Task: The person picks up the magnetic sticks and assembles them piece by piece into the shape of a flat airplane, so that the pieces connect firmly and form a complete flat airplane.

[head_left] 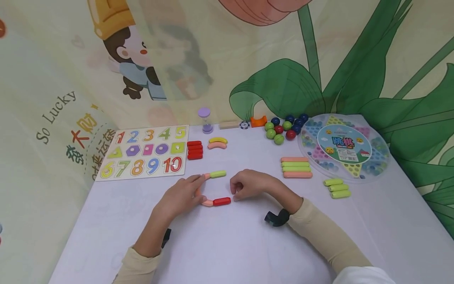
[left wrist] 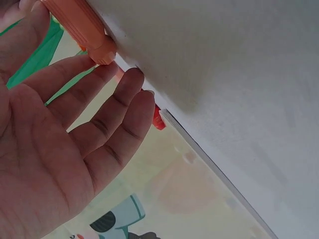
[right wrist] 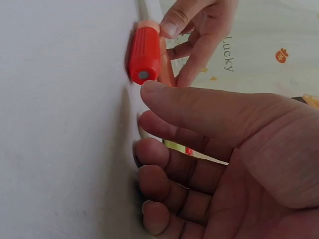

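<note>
Both arms wear long, close-fitting beige sleeves, the left sleeve (head_left: 136, 264) at the lower left of the head view and the right sleeve (head_left: 328, 236) at the lower right, each ending at the wrist. A small black device is strapped under each wrist: the right wrist mount (head_left: 277, 218), rounded and glossy, sits just below centre, and the left wrist mount (head_left: 166, 237) shows only as a thin dark edge. The left hand (head_left: 181, 196) and right hand (head_left: 250, 184) are bare, without rings or gloves, nails short and unpainted.
</note>
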A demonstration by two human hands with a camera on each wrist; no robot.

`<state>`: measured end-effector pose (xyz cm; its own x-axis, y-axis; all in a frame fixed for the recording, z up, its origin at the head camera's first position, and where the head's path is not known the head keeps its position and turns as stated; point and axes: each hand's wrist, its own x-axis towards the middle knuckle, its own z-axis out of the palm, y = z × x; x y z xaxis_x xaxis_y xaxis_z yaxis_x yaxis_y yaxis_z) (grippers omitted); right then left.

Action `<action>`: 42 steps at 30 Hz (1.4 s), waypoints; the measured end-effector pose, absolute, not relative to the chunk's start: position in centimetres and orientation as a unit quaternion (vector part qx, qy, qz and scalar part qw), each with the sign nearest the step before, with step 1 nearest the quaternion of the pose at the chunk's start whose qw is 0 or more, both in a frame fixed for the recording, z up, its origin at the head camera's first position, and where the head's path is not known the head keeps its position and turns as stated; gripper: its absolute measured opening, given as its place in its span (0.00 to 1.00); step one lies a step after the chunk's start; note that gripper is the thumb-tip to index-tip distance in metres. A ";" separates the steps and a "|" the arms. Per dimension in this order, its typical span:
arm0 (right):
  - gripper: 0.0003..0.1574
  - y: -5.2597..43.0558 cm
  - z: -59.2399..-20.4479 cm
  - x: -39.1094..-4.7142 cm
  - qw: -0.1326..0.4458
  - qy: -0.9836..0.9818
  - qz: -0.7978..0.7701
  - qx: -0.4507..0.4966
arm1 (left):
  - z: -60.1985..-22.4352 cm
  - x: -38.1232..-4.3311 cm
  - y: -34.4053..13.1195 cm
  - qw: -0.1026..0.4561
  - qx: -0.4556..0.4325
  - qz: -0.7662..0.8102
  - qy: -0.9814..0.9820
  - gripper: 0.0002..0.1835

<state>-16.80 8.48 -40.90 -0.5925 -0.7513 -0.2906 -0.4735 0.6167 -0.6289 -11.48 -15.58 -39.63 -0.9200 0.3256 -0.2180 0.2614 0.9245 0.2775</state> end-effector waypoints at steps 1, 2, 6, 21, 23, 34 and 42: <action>0.05 8.5 -41.0 -16.8 0.276 0.856 -0.253 -0.357 | -39.6 -11.5 -15.6 0.131 0.151 0.123 0.972 0.37; 0.05 8.5 -41.0 -16.9 0.276 0.857 -0.250 -0.356 | -39.7 -11.5 -15.6 0.132 0.152 0.123 0.972 0.37; 0.05 9.5 -40.5 -17.8 0.286 0.861 -0.245 -0.342 | -39.8 -11.5 -15.7 0.134 0.154 0.123 0.971 0.38; 0.17 22.1 -38.7 -26.2 0.022 0.979 -0.193 -0.052 | -39.0 -14.3 -14.3 0.094 0.193 0.109 0.970 0.28; 0.17 22.2 -38.9 -26.8 0.033 0.982 -0.176 -0.052 | -38.9 -15.1 -13.7 0.108 0.200 0.094 0.969 0.25; 0.14 21.8 -39.2 -26.5 0.041 0.987 -0.144 -0.065 | -39.1 -17.0 -11.9 0.122 0.202 0.040 0.971 0.17; 0.16 17.1 -38.4 -23.2 0.084 0.941 -0.295 -0.143 | -39.2 -16.9 -12.1 0.109 0.192 0.078 0.972 0.17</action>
